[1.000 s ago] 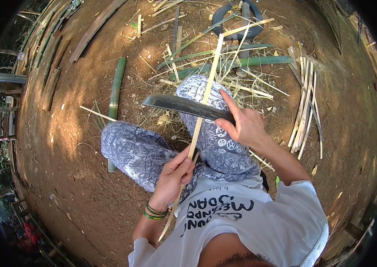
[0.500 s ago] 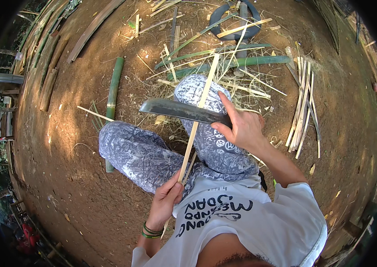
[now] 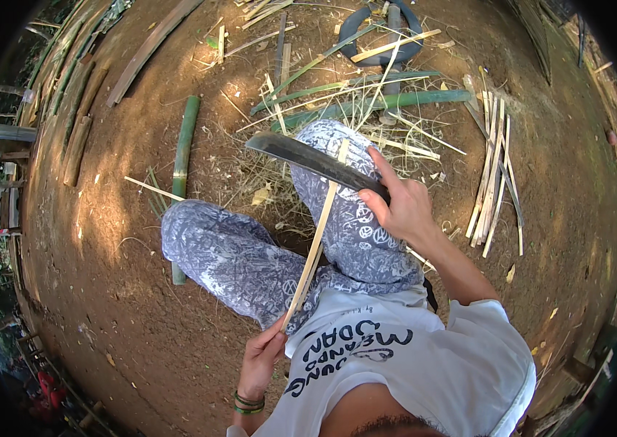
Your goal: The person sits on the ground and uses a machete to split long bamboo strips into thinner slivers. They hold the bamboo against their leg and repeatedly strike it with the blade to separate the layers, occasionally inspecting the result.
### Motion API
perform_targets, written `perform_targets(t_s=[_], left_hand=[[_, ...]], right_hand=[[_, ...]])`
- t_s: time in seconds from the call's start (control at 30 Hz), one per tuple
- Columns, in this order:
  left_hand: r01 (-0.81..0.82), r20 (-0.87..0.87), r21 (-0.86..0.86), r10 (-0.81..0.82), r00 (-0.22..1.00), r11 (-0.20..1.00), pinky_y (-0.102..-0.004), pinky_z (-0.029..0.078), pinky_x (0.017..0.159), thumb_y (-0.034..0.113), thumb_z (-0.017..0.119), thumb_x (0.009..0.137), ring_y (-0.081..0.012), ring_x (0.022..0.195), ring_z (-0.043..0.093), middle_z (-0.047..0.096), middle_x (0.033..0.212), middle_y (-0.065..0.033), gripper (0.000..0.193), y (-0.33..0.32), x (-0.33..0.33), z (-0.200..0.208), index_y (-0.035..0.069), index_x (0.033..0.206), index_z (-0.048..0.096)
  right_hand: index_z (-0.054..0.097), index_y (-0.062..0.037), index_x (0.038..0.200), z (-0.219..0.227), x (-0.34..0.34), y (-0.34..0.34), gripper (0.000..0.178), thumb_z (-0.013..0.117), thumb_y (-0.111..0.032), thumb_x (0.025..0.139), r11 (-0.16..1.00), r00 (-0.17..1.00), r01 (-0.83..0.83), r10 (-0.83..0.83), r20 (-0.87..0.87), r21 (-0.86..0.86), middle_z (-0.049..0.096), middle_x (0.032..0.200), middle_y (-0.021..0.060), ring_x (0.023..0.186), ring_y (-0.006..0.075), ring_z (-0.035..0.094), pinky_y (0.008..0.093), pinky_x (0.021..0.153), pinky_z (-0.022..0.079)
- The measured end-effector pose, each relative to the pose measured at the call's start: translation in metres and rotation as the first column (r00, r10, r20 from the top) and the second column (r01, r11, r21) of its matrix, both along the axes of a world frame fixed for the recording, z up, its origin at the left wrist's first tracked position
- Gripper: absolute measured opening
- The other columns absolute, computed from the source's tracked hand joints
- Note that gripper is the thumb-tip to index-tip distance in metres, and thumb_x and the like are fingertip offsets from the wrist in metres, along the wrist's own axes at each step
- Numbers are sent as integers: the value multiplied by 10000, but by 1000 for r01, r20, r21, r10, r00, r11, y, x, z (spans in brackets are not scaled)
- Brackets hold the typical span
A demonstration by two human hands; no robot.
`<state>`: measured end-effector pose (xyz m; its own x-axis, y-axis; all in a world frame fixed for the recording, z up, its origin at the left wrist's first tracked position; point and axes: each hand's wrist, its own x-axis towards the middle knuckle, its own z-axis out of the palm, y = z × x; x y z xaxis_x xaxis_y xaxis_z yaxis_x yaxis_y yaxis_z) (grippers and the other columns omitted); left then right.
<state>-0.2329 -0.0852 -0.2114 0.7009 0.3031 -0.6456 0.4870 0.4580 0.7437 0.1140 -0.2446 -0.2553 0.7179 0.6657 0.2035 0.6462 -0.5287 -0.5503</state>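
Note:
My right hand [image 3: 404, 210] grips a machete [image 3: 308, 160], its handle hidden in the hand and its index finger stretched along the far side. The dark blade points left and lies across a pale, narrow bamboo strip [image 3: 321, 231] over my right knee [image 3: 330, 135]. The strip's far tip shows just past the blade. Beside my waist, my left hand [image 3: 263, 357] pinches the strip's near end. A second thin piece shows next to the strip near my lap; I cannot tell whether it is a separate strip.
Fine shavings and a green bamboo pole [image 3: 425, 99] lie beyond my knees, near a black ring [image 3: 352, 36]. Cut strips [image 3: 496, 171] are piled at the right. Another green bamboo length [image 3: 186, 142] stands out on the dirt at the left, with dark wood pieces [image 3: 79, 146] farther left.
My left hand has drawn the strip back toward my body, so much less of it sticks out past the blade. The machete has tilted and shifted slightly right.

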Motion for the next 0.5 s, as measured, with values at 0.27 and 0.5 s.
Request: perform_targets(t_s=[0.27,0.5], left_hand=[[23,109,11,-24,994,1000,-176,290,533,38,485,1029,-12,616,330,420,755,83,422,-4,93,-12,77,1449,499],[31,147,33,-36,989,999,-172,270,532,19,483,1023,-11,611,306,382,746,96,435,-8,64,-9,81,1454,493]], right_hand=[[356,-98,1522,19,-1,-1,874,694,-516,834,987,995,-95,93,-23,-128,562,534,114,483,336,594,449,507,464],[358,-106,1527,21,-7,-1,892,674,-568,832,989,999,-39,43,24,-142,557,512,93,485,319,614,440,486,464]])
